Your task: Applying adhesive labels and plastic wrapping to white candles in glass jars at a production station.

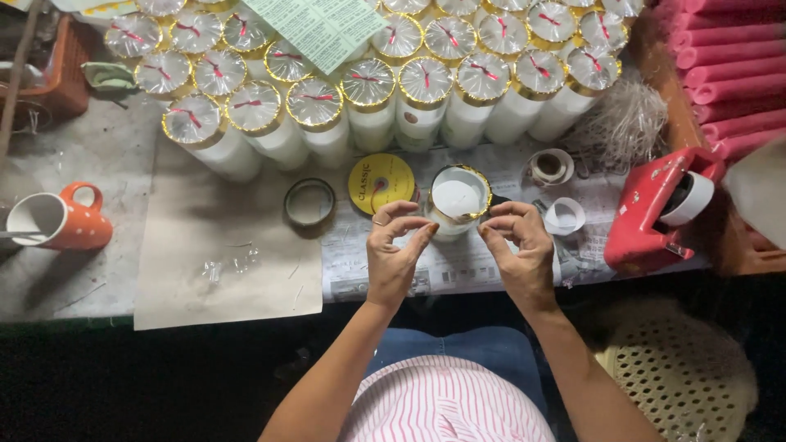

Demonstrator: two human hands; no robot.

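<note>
Hands are working together at the near edge of the table, over a sheet of printed newspaper (458,266). The left hand (395,254) is curling its fingers inward with thumb and forefinger tips pinched almost shut; what they are gripping, if anything, is too fine to tell. The right hand (517,245) is mirroring it, fingertips drawn close together and facing the left fingertips across a small gap. Just beyond both sets of fingertips, a white cylindrical candle with a gold foil band around its rim (457,200) is standing upright on the newspaper, its top uncovered; whether the fingers are touching it cannot be told. Beyond the left fingers, a flat yellow ribbon spool (381,182) is lying beside the candle, and further left a dark ring of tape (309,202) is resting on a brown paper sheet (221,270). Right of the right fingers, a small white tape roll (565,216) is lying near a red handheld tape dispenser (655,209). Further out, rows of finished white candles with clear wrapping, gold rims and red ties (368,86) are standing packed together. Far left, an orange and white ceramic mug (57,219) is lying on its side.
</note>
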